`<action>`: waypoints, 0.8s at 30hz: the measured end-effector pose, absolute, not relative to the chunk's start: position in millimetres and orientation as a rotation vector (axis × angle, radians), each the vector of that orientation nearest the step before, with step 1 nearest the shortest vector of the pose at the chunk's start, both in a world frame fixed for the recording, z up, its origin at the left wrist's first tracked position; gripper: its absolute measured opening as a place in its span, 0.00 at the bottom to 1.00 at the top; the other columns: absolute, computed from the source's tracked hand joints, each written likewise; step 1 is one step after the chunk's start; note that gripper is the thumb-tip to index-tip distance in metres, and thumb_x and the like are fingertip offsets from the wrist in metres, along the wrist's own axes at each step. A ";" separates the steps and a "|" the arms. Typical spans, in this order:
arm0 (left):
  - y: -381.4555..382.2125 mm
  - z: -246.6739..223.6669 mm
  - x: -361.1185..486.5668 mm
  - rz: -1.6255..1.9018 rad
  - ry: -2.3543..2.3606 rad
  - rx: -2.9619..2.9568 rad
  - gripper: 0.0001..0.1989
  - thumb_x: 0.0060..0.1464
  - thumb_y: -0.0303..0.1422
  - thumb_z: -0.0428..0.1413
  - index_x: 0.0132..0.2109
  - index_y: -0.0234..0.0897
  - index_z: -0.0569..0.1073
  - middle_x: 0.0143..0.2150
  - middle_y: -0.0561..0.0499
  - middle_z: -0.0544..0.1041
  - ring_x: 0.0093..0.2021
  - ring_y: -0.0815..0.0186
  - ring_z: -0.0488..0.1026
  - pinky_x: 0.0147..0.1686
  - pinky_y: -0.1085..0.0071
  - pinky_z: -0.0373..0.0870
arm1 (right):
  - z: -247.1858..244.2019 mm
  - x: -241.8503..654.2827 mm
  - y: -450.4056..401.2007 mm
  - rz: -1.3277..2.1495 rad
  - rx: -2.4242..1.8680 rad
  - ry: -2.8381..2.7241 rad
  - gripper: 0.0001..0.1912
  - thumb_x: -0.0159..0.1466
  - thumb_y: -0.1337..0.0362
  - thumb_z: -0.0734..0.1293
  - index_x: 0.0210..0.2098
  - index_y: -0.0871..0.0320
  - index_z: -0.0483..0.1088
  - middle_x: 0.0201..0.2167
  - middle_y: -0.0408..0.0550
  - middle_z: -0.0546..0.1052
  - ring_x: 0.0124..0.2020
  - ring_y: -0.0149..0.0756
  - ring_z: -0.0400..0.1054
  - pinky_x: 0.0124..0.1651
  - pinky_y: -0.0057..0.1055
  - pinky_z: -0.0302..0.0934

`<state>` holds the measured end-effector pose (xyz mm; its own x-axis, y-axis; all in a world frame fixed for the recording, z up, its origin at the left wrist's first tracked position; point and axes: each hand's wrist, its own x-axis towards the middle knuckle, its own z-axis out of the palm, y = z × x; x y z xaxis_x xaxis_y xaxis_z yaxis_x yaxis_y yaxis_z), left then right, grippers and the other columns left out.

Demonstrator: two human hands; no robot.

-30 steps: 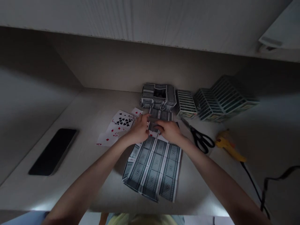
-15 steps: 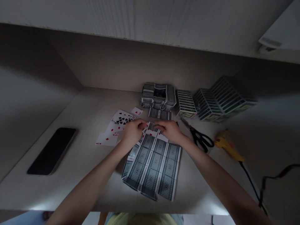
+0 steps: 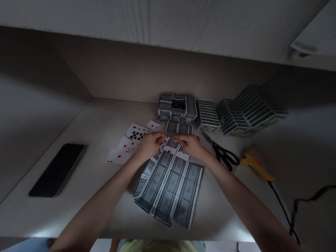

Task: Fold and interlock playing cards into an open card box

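A structure of joined playing cards (image 3: 168, 187), mostly patterned backs showing, lies on the table between my forearms. At its far end, where a few white faces with red hearts show, my left hand (image 3: 151, 143) pinches the left edge with thumb and finger pressed together. My right hand (image 3: 191, 144) is closed at the right side of that same end, its fingertips on a card back. Exactly which card each hand grips is hard to make out in the dim light. Loose face-up playing cards (image 3: 126, 145), clubs and diamonds among them, are spread left of my left hand.
Behind my hands stands a box built of cards (image 3: 177, 106) with a square opening. Slatted card racks (image 3: 246, 113) are at the back right. Black scissors (image 3: 223, 154) and a yellow glue gun (image 3: 256, 163) with a cord lie right; a phone (image 3: 57, 169) lies left. A shelf (image 3: 168, 28) overhangs.
The near end of the card structure has swung slightly left and toward me. Both hands stay at its far end, with only small finger shifts.
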<state>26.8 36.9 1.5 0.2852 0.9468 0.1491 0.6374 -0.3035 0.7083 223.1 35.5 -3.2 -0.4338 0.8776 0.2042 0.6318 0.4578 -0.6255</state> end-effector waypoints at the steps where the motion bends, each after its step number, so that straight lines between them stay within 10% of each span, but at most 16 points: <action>1: 38.1 -0.2 26.3 0.781 1.381 2.015 0.11 0.53 0.33 0.47 0.35 0.37 0.74 0.32 0.53 0.77 0.32 0.69 0.71 0.32 0.76 0.63 | -3.4 223.7 36.2 0.650 -1.246 -2.203 0.13 0.60 0.65 0.60 0.42 0.51 0.71 0.41 0.41 0.76 0.41 0.32 0.70 0.42 0.27 0.63; 24: 36.0 31.6 36.9 0.161 1.575 2.523 0.10 0.49 0.28 0.48 0.33 0.39 0.74 0.32 0.46 0.77 0.34 0.59 0.72 0.31 0.69 0.62 | -15.1 219.2 37.0 0.563 -1.359 -2.214 0.17 0.56 0.74 0.59 0.39 0.52 0.73 0.37 0.41 0.77 0.40 0.32 0.71 0.41 0.27 0.64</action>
<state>36.9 36.0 31.6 0.4387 0.8986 0.0051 0.8811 -0.4312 0.1942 219.2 37.0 -15.1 -0.3924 0.9013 0.1834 0.7044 0.4227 -0.5702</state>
